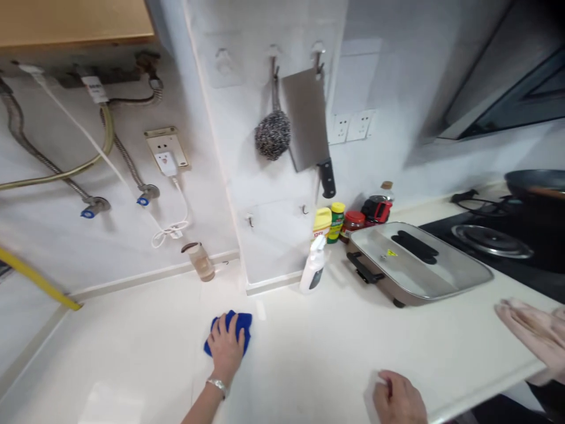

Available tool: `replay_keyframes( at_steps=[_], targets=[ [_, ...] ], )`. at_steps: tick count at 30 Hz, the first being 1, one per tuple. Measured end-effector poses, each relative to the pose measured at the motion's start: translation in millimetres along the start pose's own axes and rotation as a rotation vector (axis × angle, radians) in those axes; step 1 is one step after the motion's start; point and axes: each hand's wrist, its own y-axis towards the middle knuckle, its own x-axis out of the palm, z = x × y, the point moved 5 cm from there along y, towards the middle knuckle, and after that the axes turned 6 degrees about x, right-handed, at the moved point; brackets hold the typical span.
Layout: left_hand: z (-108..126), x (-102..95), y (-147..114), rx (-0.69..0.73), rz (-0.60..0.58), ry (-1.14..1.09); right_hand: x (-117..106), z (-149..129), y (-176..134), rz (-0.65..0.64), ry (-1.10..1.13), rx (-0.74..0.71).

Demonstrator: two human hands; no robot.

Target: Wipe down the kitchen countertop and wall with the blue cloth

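Observation:
My left hand point(227, 347), with a bracelet on its wrist, presses a folded blue cloth point(243, 325) onto the white countertop point(145, 335). Its fingers are spread over the cloth, which shows at the front and sides. Close to the counter's front edge, my right hand point(398, 399) rests in a loose fist, and I see nothing in it. A white spray bottle point(312, 268) stands against the wall corner, beyond and between both hands.
An electric pan point(424, 265) with a glass lid stands on the right beside the stove point(489, 235). Jars and bottles point(336, 222) line the wall. A cleaver point(304, 121) and a steel scrubber point(272, 135) hang above. A glass jar point(200, 263) and a pinkish cloth point(532, 333) lie farther out.

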Motion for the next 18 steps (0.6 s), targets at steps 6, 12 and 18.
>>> replay_keyframes(
  at_steps=[6,12,18],
  targets=[
    [166,19.8,-54,0.284,-0.075,-0.331,-3,-11,-4,0.037,-0.073,-0.123],
    [275,32.2,-121,0.653,-0.112,-0.493,1,0,-10,0.003,0.003,-0.080],
    [268,24.0,-134,0.688,-0.111,-0.500,2,17,-6,-0.103,0.112,-0.096]
  ],
)
